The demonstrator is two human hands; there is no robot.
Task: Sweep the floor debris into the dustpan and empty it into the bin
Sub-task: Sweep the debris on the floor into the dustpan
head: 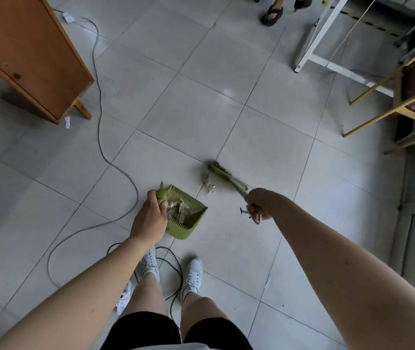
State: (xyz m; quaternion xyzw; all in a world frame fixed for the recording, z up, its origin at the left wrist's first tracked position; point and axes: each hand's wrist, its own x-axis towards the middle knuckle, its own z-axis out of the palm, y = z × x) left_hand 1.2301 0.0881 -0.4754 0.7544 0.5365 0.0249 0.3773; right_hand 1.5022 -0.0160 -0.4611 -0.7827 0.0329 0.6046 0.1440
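Observation:
A green dustpan [193, 224] rests on the tiled floor in front of my feet, with pale scraps of debris inside it. My left hand [149, 218] grips the dustpan's upright green handle. My right hand [258, 203] holds the handle of a green broom [223, 176], whose brush head lies on the floor to the upper right of the pan. A small heap of whitish debris [209, 187] lies on the tile between the brush head and the pan's open mouth. No bin is in view.
A grey cable [100, 137] snakes across the floor on the left and a black cable [176, 263] loops around my white shoes. A wooden cabinet [24, 54] stands at upper left. A chair [413, 104] and a white table frame [327, 29] stand at right; another person's sandalled foot [272, 13] shows at the top.

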